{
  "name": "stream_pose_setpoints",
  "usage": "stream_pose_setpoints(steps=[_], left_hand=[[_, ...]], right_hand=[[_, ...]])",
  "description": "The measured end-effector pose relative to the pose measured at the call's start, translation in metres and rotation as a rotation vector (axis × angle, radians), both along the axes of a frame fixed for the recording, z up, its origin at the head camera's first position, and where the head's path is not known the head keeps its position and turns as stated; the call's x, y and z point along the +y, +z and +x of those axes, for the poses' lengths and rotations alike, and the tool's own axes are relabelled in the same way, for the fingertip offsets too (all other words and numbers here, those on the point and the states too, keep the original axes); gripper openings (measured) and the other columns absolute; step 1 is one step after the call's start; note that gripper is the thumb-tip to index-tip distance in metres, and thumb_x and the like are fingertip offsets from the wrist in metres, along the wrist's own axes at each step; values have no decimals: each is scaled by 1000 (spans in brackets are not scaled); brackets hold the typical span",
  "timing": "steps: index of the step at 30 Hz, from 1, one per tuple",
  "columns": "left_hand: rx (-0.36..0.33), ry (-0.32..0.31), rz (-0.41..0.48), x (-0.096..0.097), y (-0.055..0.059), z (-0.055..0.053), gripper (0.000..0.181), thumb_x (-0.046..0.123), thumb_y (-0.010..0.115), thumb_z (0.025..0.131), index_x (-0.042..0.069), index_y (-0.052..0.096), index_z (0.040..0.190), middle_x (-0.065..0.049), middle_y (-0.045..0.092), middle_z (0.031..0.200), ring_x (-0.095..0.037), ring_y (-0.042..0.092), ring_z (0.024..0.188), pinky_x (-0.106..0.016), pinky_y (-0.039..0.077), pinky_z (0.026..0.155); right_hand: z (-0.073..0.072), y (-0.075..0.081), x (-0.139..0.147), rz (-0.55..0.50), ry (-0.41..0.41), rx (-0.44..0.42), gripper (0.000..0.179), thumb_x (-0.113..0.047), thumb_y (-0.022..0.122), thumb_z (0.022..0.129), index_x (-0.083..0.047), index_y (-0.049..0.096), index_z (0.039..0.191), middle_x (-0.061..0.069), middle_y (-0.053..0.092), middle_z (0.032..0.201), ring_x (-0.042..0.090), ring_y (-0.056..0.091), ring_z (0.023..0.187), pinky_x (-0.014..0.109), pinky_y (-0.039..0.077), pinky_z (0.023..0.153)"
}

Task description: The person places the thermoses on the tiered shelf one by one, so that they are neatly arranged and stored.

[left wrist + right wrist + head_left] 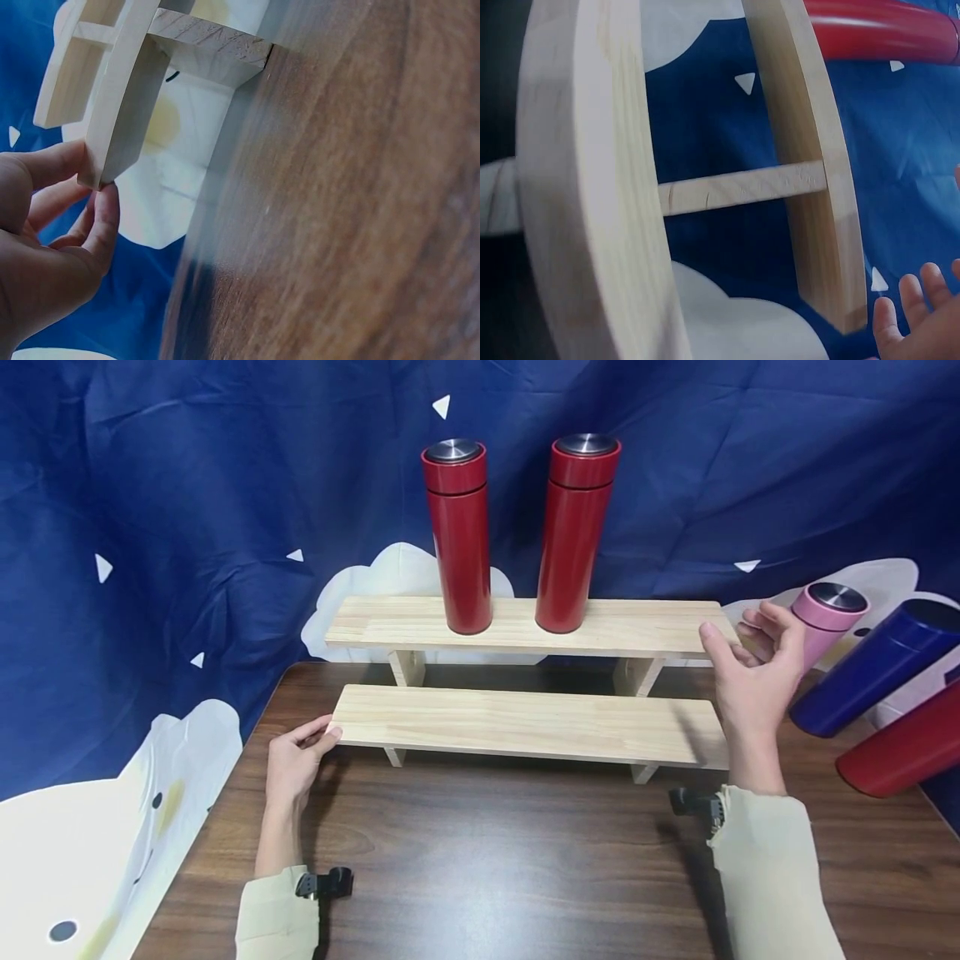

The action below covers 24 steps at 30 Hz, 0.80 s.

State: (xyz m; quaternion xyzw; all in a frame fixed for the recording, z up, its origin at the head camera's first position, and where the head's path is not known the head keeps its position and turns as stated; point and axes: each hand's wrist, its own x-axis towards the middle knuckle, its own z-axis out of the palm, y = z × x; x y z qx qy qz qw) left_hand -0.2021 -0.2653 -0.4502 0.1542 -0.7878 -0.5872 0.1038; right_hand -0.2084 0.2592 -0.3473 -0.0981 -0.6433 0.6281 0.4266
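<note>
A two-tier wooden rack (pixel 525 722) of pale boards stands on the brown table. My left hand (pixel 292 768) pinches the left end of its lower board; the left wrist view shows thumb and fingers of that hand (pixel 56 255) on the board's corner. Beside the right end of the upper board (pixel 652 625) is my right hand (pixel 761 693), with loosely bent fingers and nothing in its grasp. In the right wrist view, fingertips (pixel 913 300) appear apart from the board end. Two red thermos bottles (pixel 463 560) (pixel 573 547) stand upright on the upper board.
Right of the rack are a pink thermos (pixel 817 627), partly behind my right hand, a blue thermos (pixel 873 668) and another red thermos (pixel 900 752). A blue patterned cloth (pixel 225 510) hangs behind the table (pixel 487 860). Wrist cameras are strapped at both sleeves.
</note>
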Motion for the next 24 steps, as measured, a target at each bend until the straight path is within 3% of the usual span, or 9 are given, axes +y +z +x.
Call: stream_pose_setpoints(steps=[13, 24], left_hand=[[-8, 13, 19, 1, -4, 2, 36, 10, 78, 90, 0, 71, 124, -18, 68, 123, -6, 60, 94, -12, 48, 76], [-5, 10, 21, 0, -5, 2, 36, 8, 78, 90, -1, 71, 124, -19, 67, 124, -5, 60, 94, -12, 48, 76]], right_hand=[[19, -12, 30, 85, -116, -63, 55, -6, 84, 77, -12, 62, 128, 2, 65, 116, 13, 61, 105, 22, 49, 84], [38, -16, 60, -61, -193, -71, 57, -1, 83, 77, -13, 61, 128, 1, 62, 119, 11, 59, 104, 23, 44, 85]])
